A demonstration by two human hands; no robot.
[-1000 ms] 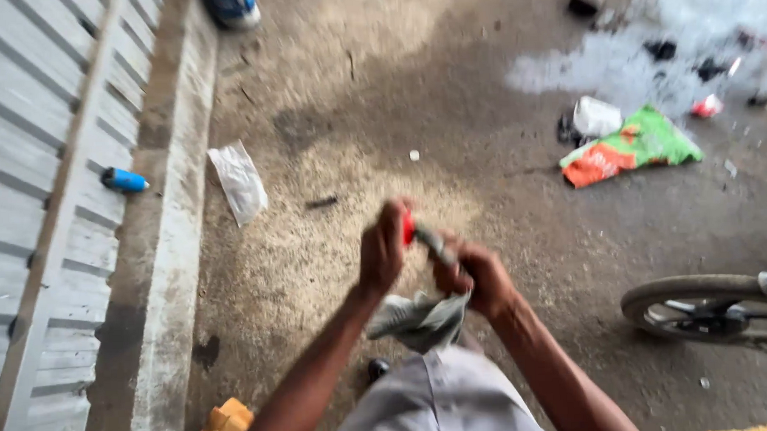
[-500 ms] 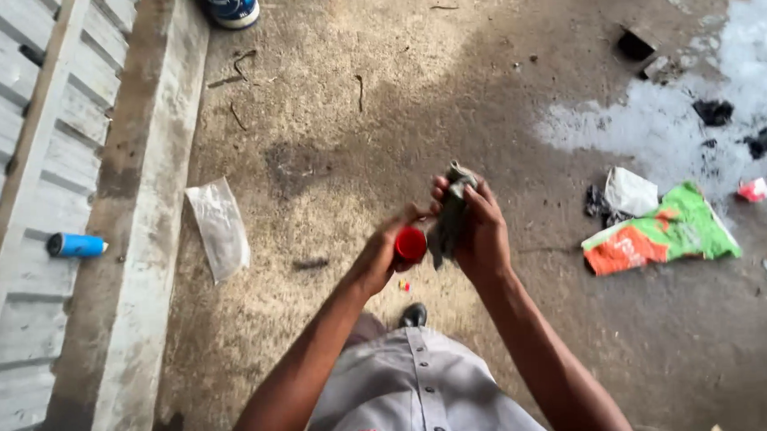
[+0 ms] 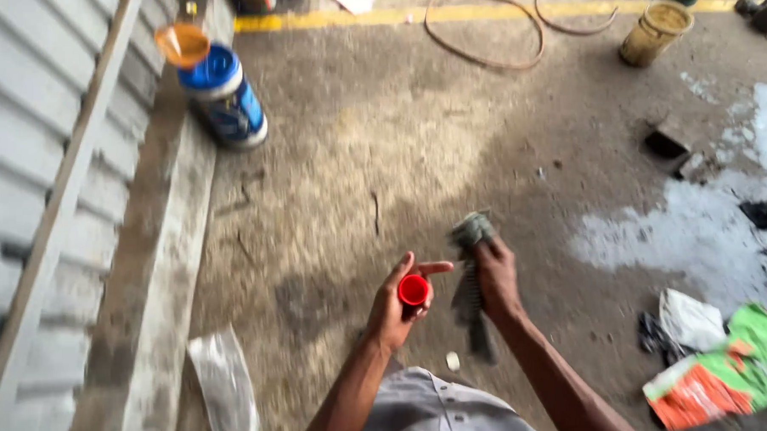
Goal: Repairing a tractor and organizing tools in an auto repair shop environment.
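Low in the middle of the frame, your grey shirt (image 3: 441,413) fills the bottom edge, and both forearms rise from it. Your left hand (image 3: 397,304) sits just left of centre with a small red cap (image 3: 413,289) held against its palm and inner fingers; the index finger and thumb stretch out to the right, so the hand is only partly curled around the cap. Just beside it, your right hand (image 3: 496,275) is closed on a dirty grey rag (image 3: 471,276) that sticks up above the knuckles and hangs down below the fist; whether something is wrapped inside it, you cannot tell from this blurred view. The two hands are close but not touching.

At the lower left a crumpled clear plastic bag (image 3: 226,387) lies on the concrete floor (image 3: 330,158) near the raised kerb (image 3: 141,317). At the lower right a green and orange wrapper (image 3: 729,373) lies with a white scrap (image 3: 691,319) just above it, beside a pale wet patch (image 3: 707,230).

Further up, at the upper left, a blue canister (image 3: 224,98) leans on the kerb with an orange funnel (image 3: 182,44) just beside its top. Along the top edge runs a yellow painted line (image 3: 377,18), crossed by a looping hose (image 3: 488,33), and a yellowish bucket (image 3: 656,32) stands at the upper right.
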